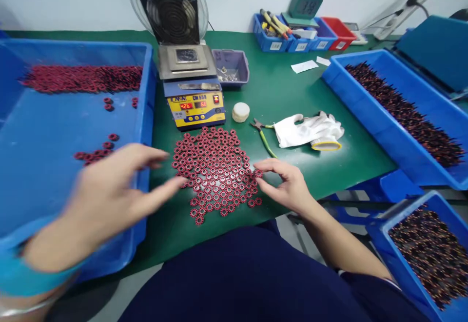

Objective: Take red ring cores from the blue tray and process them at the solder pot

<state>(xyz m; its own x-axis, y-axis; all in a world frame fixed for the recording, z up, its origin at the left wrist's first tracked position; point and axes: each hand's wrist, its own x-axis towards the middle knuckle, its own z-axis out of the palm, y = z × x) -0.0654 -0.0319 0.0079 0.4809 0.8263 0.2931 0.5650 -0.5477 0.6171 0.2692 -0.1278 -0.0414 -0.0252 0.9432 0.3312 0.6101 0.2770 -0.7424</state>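
Note:
Many small red toothed rings (214, 166) lie flat in a dense patch on the green table. My left hand (117, 190), slightly blurred, is over the right wall of the large blue bin (148, 92), thumb and fingers apart with nothing between them. Its thumb tip comes close to the left edge of the patch. At the patch's right edge, my right hand (283, 183) pinches a red toothed ring (258, 173) between thumb and forefinger. Inside the blue bin more red rings (84, 78) are piled at the back, and a few lie loose nearer the front.
Behind the patch stands a yellow and blue solder pot (195, 105) with a fan (171, 12) above. Green-handled cutters (265, 136), white gloves (307, 130) and a round white tub (240, 112) lie right of it. Blue bins of dark wired parts (405, 112) stand farther right.

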